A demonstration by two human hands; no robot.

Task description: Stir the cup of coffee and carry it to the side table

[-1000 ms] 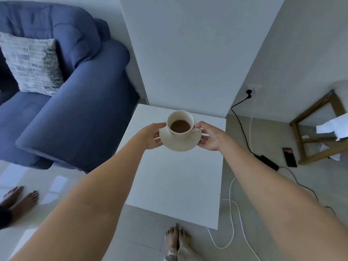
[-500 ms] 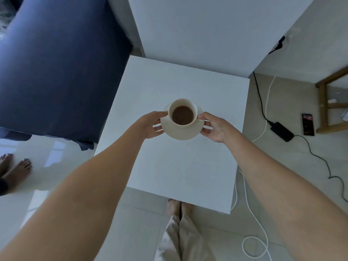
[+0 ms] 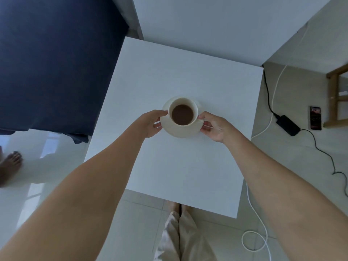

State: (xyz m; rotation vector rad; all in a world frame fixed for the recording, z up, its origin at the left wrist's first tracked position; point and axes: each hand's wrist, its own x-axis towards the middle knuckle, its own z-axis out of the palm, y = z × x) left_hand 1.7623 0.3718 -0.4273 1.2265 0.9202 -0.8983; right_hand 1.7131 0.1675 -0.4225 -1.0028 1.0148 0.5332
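Cup: the cup of coffee (image 3: 182, 114) stands upright on its saucer (image 3: 180, 129), over the middle of the white side table (image 3: 169, 166). I cannot tell if the saucer already touches the top or is just above it.
Coffee level: the dark liquid sits well below the rim, and its surface looks flat.
Left hand: the left hand (image 3: 149, 125) pinches the left edge of the saucer, thumb on top, other fingers below.
Right hand: the right hand (image 3: 214, 127) pinches the right edge in the same way, just beside the cup handle.
Stage: I judge the carrying is almost done; only the setting down and letting go remain.
Risk of spill: if one hand lets go before the other, the saucer may tilt and the cup may slide on it.
Risk of knock: the fingers under the saucer may get trapped against the table.
Floor: a white cable (image 3: 258, 223) lies near the person's feet (image 3: 178, 206); stepping back carelessly could catch it.
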